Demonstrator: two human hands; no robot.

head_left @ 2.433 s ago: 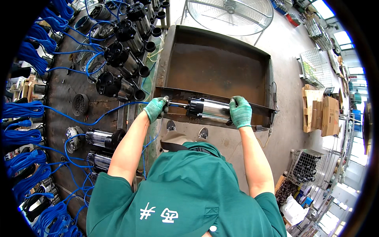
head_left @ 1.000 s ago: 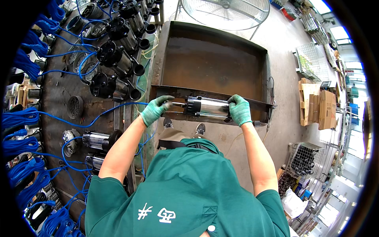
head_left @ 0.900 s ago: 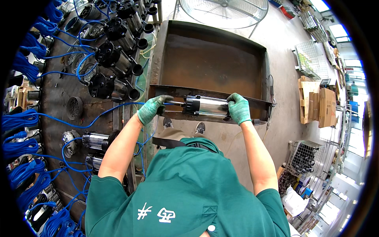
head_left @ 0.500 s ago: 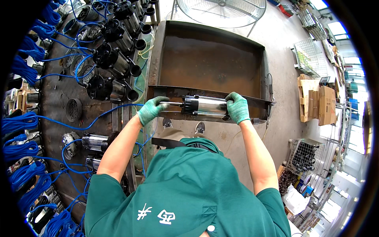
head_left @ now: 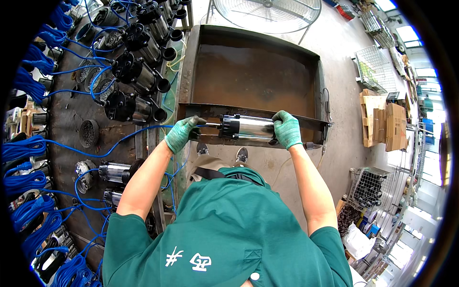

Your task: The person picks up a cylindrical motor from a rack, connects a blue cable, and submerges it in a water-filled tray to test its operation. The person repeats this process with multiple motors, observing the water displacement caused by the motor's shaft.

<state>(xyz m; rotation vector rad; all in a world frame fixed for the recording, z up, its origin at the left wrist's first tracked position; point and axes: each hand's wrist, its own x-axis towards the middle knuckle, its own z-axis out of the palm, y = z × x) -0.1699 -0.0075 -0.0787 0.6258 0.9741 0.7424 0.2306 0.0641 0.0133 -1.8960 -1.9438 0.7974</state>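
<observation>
A pump motor (head_left: 253, 128) with a shiny silver barrel and a black ribbed end lies level in front of me, over the near strip of a metal tank. My right hand (head_left: 287, 130), in a green glove, is closed around its right end. From the black end a thin metal shaft (head_left: 210, 125) sticks out to the left. My left hand (head_left: 180, 134), gloved alike, has its curled fingers closed at the tip of that shaft; the fingertips are partly hidden. A blue cable (head_left: 138, 132) runs from the bench up to my left hand's wrist, where it passes out of sight.
The rusty tank (head_left: 321, 86) holds brownish water. On the left, a dark workbench (head_left: 67, 134) carries several silver-and-black pumps (head_left: 136, 72), coiled blue cables and round trays of small parts. Beyond the tank stands a large fan (head_left: 267, 14); cardboard (head_left: 396, 126) is at the right.
My left hand's fingers have shifted slightly and curled at the shaft's tip. The motor and my right hand have barely moved.
</observation>
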